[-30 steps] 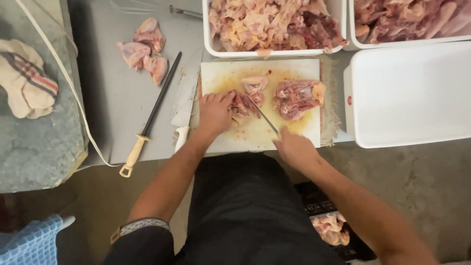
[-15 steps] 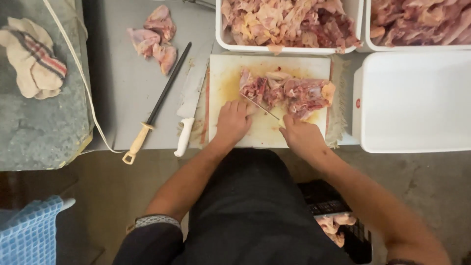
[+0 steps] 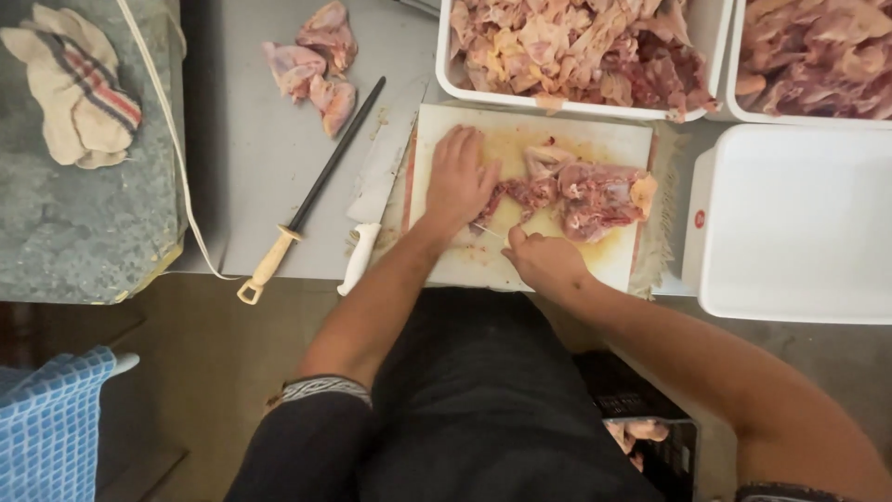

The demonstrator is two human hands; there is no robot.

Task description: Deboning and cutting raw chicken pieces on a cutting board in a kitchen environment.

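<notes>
A raw chicken carcass [image 3: 581,193] lies on the white cutting board [image 3: 520,135] in front of me. My left hand [image 3: 459,178] rests flat on the board with its fingers against the left end of the meat. My right hand [image 3: 542,260] sits at the board's near edge, closed around the handle of a small knife [image 3: 490,231] whose thin blade points left toward the meat.
Two white tubs of raw chicken pieces [image 3: 576,46] [image 3: 818,56] stand behind the board; an empty white tub [image 3: 799,223] is to the right. A cleaver [image 3: 379,186], a sharpening steel [image 3: 311,195] and loose chicken pieces [image 3: 311,65] lie left. A cloth [image 3: 79,93] rests on the stone block.
The carcass now lies spread across the board's middle. My right hand has drawn back toward the near edge with the knife; my left hand has flattened beside the meat.
</notes>
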